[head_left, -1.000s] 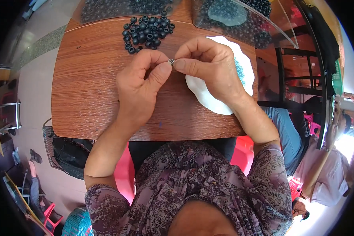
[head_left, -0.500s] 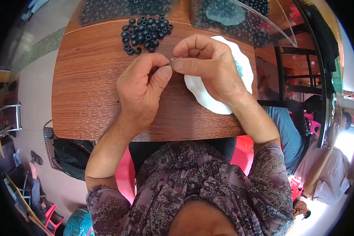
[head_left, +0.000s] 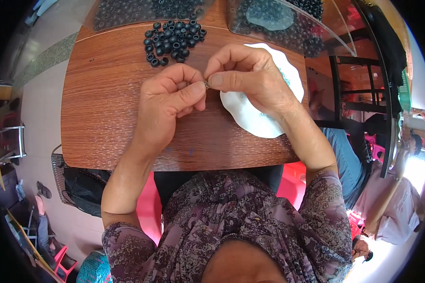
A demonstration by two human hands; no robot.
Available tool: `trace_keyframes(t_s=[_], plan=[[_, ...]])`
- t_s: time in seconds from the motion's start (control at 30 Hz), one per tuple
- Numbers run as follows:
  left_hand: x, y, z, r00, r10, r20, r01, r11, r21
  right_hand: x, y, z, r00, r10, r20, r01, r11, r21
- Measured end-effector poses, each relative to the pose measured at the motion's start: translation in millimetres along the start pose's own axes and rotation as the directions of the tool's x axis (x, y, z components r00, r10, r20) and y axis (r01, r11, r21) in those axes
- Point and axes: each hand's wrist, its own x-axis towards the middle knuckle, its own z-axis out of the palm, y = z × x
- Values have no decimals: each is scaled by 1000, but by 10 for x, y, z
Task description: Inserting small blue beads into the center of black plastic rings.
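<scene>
My left hand (head_left: 167, 101) and my right hand (head_left: 250, 78) meet fingertip to fingertip above the table. Between them is a tiny metallic-looking piece (head_left: 207, 85), pinched by both thumbs and index fingers; it is too small to make out its kind. Under my right hand lies a white plate (head_left: 257, 123) with a wavy rim, and small greenish bits show on it. Beyond my left hand sits a loose pile of round black parts (head_left: 172, 40) with holes, like hollow beads or caps.
Two clear plastic bins, the left bin (head_left: 146, 12) and the right bin (head_left: 278, 28), hold many more black parts at the table's far edge. The wooden table (head_left: 99, 108) has a rounded left corner. A black rack (head_left: 363, 89) stands to the right, near seated people.
My left hand has turned, its fingers now curling beneath the thumb. The pinched piece sits slightly lower, and my right fingers have closed in nearer to it.
</scene>
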Motion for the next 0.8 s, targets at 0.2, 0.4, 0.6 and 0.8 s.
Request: trace_keyframes(t_s=[0.2, 0.4, 0.6, 0.8], plan=[[-16, -23, 49, 979, 202, -18, -189, 941, 281, 17, -28, -41, 999, 38, 21, -37, 999, -36], [-29, 6, 38, 995, 93, -36, -84, 975, 206, 31, -78, -60, 996, 23, 86, -8, 985, -173], [-18, 44, 29, 999, -44, -4, 44, 990, 135, 73, -113, -153, 983, 43, 181, 4, 968, -250], [-24, 74, 69, 1000, 3, 11, -5, 975, 223, 60, -163, -166, 981, 105, 166, -54, 956, -289]])
